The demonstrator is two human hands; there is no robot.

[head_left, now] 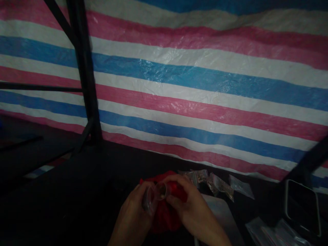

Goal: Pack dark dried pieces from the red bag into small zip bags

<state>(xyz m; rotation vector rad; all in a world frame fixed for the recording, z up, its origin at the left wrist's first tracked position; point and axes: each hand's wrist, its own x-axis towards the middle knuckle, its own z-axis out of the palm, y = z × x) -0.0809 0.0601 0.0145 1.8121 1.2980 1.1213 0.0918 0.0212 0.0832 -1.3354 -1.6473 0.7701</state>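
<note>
Low in the dim head view, my left hand (133, 215) and my right hand (191, 208) meet over a red cloth or bag (164, 213). Both pinch a small clear plastic bag (155, 196) between them, the fingers of each hand closed on it. What the little bag contains is too dark to make out. The red thing lies under and behind my hands on a dark surface.
Several small clear zip bags (217, 182) lie just beyond my right hand. A dark tray or device with a pale rim (302, 206) sits at the right, more clear bags (271, 232) in front of it. A striped tarp (194, 85) fills the back; a black metal frame (84, 78) stands left.
</note>
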